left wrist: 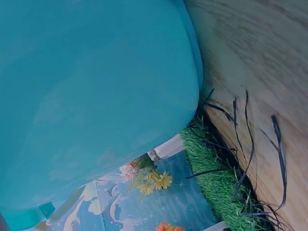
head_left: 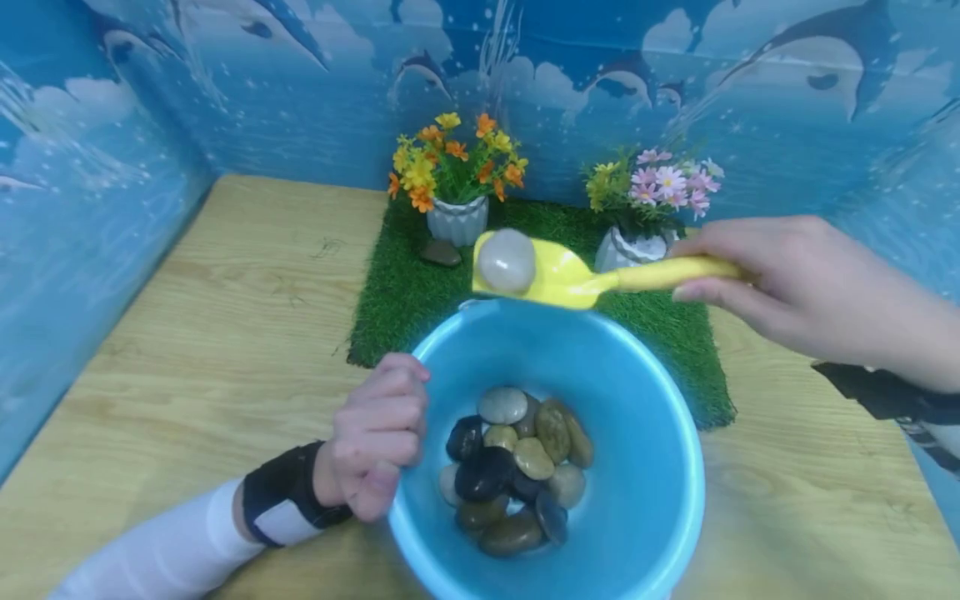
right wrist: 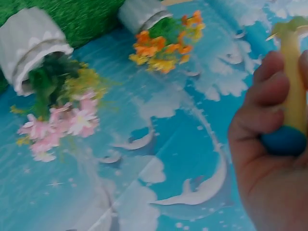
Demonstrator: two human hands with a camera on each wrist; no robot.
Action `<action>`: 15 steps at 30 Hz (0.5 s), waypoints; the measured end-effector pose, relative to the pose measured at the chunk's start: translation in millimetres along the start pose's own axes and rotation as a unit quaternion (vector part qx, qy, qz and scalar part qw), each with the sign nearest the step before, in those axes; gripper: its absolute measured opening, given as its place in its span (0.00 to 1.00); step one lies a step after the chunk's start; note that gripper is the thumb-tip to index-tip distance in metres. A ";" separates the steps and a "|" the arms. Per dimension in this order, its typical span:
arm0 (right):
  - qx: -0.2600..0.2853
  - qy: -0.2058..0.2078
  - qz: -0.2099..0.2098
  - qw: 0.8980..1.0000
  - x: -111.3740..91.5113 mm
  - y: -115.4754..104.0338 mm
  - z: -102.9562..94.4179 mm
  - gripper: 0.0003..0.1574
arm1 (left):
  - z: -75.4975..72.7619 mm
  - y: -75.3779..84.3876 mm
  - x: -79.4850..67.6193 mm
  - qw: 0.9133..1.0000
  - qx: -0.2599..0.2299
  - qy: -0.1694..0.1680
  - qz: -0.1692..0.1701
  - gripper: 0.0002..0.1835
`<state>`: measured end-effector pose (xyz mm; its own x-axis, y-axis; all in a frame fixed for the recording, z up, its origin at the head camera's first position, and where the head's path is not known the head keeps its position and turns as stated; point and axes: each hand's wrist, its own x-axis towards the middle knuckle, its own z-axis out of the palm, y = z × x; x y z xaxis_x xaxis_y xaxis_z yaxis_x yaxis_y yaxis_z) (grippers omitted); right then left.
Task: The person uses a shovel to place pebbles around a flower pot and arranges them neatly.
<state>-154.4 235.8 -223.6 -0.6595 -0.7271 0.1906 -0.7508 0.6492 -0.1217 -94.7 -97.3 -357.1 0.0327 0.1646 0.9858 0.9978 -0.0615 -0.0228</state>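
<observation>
My right hand (head_left: pixel 795 292) grips the yellow handle of a small plastic shovel (head_left: pixel 570 275), held level above the far rim of a blue bucket (head_left: pixel 645 392). On the shovel's blade lies one pale, rounded stone (head_left: pixel 507 261). The right wrist view shows my fingers curled round the handle, just above its blue end (right wrist: pixel 284 141). At the bucket's left rim, my left hand (head_left: pixel 382 433) holds on with bent fingers. Several smooth stones (head_left: pixel 517 467), black, brown, tan and grey, lie on the bucket's bottom. In the left wrist view the bucket's outer wall (left wrist: pixel 96 96) hides my left fingers.
Behind the bucket, a green turf mat (head_left: pixel 397 308) lies on the wooden table (head_left: pixel 225 333). On it stand a white pot of orange and yellow flowers (head_left: pixel 457 221), a white pot of pink flowers (head_left: pixel 633 246) and a brown stone (head_left: pixel 441 252). Dolphin-printed blue sheeting (head_left: pixel 300 117) encloses the table.
</observation>
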 end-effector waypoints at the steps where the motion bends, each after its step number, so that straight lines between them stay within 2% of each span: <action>1: -0.007 0.002 0.015 1.000 4.0 1.7 1.3 0.12 | -0.2 0.1 -0.3 1.000 0.001 0.000 -0.001 0.27; 4: -0.025 -0.008 0.054 0.998 15.6 10.6 9.3 0.11 | -0.5 -0.2 -1.3 1.000 0.001 0.000 0.000 0.27; 7: -0.021 -0.028 0.084 0.996 28.0 20.3 24.1 0.12 | -0.8 -0.6 -2.0 1.000 0.000 -0.002 0.003 0.27; 11: 0.016 -0.064 0.128 0.990 44.0 26.3 52.6 0.18 | -1.1 -1.0 -2.2 1.000 0.000 -0.005 0.005 0.26; 15: 0.043 -0.092 0.158 0.982 56.8 26.6 81.8 0.18 | -1.1 -1.1 -2.4 1.000 -0.003 -0.007 0.007 0.26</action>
<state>-214.8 193.5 -295.7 -0.8500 -0.5246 -0.0476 -0.5018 0.8340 -0.2296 -96.0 -98.8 -359.2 0.0478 0.1773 0.9830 0.9969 -0.0699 -0.0359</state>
